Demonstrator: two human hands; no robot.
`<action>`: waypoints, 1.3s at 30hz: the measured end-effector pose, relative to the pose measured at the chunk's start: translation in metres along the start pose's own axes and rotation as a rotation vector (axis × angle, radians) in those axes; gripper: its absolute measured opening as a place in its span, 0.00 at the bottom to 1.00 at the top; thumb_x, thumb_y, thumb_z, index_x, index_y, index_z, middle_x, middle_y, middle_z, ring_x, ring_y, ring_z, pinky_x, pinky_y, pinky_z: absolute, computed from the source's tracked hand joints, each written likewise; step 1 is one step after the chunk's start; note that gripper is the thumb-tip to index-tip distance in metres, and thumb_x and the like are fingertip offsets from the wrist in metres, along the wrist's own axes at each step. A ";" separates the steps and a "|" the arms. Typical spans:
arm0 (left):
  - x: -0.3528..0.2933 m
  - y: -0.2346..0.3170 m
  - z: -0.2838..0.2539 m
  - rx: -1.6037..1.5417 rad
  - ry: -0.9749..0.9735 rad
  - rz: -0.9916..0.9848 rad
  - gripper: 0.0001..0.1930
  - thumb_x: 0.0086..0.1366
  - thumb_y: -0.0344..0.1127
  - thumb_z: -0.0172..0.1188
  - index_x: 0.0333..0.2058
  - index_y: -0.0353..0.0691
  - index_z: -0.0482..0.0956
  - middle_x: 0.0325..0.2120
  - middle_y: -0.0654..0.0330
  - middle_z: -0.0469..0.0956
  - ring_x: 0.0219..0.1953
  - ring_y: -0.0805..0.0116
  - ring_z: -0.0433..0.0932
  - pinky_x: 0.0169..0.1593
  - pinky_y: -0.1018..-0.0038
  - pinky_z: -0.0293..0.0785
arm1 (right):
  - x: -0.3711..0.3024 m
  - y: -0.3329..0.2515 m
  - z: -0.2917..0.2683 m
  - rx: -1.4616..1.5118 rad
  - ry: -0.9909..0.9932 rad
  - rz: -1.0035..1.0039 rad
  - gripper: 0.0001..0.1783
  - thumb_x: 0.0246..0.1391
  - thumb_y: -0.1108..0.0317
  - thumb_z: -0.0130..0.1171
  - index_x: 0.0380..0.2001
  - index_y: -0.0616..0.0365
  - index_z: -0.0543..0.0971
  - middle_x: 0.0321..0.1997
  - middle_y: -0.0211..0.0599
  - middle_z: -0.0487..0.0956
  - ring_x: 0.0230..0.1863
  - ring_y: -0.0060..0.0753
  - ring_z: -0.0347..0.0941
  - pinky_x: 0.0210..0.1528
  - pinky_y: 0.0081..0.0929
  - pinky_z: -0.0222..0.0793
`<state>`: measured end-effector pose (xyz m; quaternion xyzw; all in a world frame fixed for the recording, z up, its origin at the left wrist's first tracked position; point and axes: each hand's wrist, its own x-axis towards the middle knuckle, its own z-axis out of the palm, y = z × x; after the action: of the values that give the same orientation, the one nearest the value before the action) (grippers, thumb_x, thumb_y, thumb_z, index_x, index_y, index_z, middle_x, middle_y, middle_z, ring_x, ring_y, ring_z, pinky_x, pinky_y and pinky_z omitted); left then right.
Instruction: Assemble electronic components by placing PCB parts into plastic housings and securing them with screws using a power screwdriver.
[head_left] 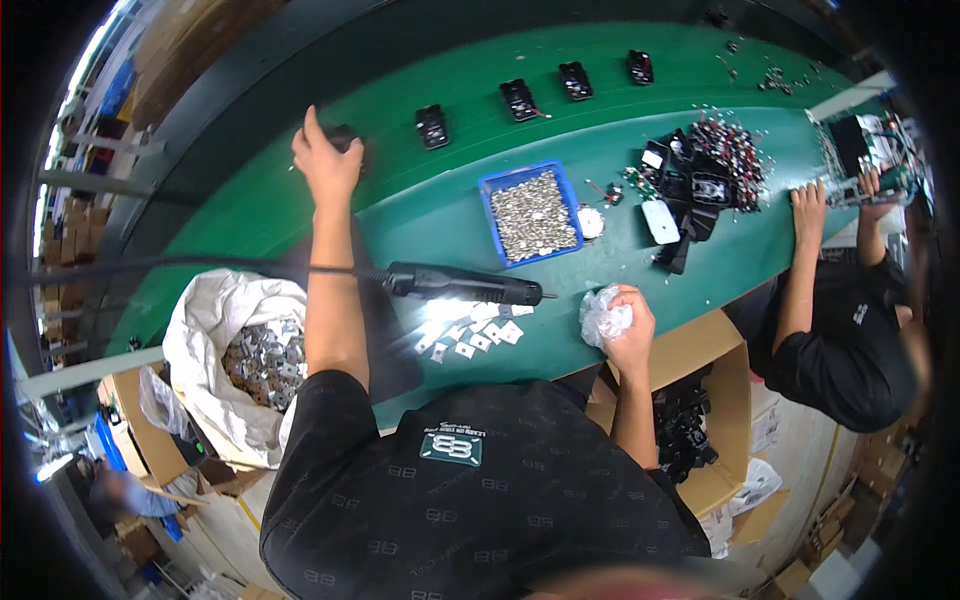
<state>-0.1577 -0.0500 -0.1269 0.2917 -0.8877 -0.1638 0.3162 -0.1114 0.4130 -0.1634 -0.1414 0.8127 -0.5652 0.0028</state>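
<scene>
My left hand (328,170) reaches to the far left over the green belt, its index finger and thumb spread apart. Next to its fingers is a blurred dark casing (345,137), partly hidden by the hand. Near the bench's front edge, my right hand (630,335) is closed around a crumpled clear plastic bag (603,316). Between my arms hangs a black electric screwdriver (465,284), its tip pointing right. Small silvery square plates (482,341) lie below it. A blue bin (484,215) of small metal parts (535,215) stands farther back.
Several black casings (433,127) sit along the belt. A pile of wired parts (725,150) and a white casing (659,222) lie to the right. A white sack (200,340) of metal pieces is at left, a carton (735,420) at right. A co-worker's hand (808,212) rests farther right.
</scene>
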 end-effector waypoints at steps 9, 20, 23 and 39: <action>-0.013 0.033 0.011 -0.035 0.148 0.294 0.41 0.44 0.36 0.67 0.58 0.30 0.62 0.50 0.41 0.70 0.55 0.42 0.65 0.60 0.53 0.58 | 0.006 0.005 -0.005 0.020 0.008 -0.088 0.17 0.31 0.76 0.63 0.30 0.60 0.73 0.37 0.45 0.76 0.40 0.46 0.75 0.44 0.34 0.70; -0.043 0.026 0.026 0.146 -0.069 0.357 0.40 0.53 0.28 0.64 0.64 0.53 0.59 0.57 0.39 0.59 0.57 0.40 0.61 0.59 0.52 0.59 | 0.003 0.002 -0.008 -0.008 -0.050 -0.068 0.18 0.39 0.69 0.66 0.35 0.58 0.73 0.38 0.39 0.76 0.42 0.42 0.75 0.44 0.31 0.71; -0.038 0.023 0.023 0.129 -0.098 0.321 0.40 0.52 0.31 0.66 0.63 0.53 0.60 0.57 0.39 0.58 0.57 0.40 0.61 0.60 0.51 0.58 | 0.004 0.004 -0.004 -0.025 -0.029 -0.090 0.18 0.39 0.68 0.66 0.35 0.58 0.73 0.38 0.39 0.76 0.42 0.42 0.75 0.44 0.31 0.71; -0.019 0.011 0.041 0.165 -0.238 0.294 0.27 0.47 0.44 0.69 0.47 0.45 0.74 0.56 0.42 0.59 0.57 0.40 0.59 0.58 0.51 0.62 | 0.006 -0.006 -0.003 -0.044 0.023 -0.219 0.14 0.41 0.68 0.65 0.32 0.59 0.75 0.34 0.38 0.76 0.37 0.42 0.75 0.39 0.33 0.71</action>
<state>-0.1773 -0.0251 -0.1606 0.1626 -0.9622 -0.0759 0.2047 -0.1162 0.4123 -0.1565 -0.2228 0.8047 -0.5456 -0.0713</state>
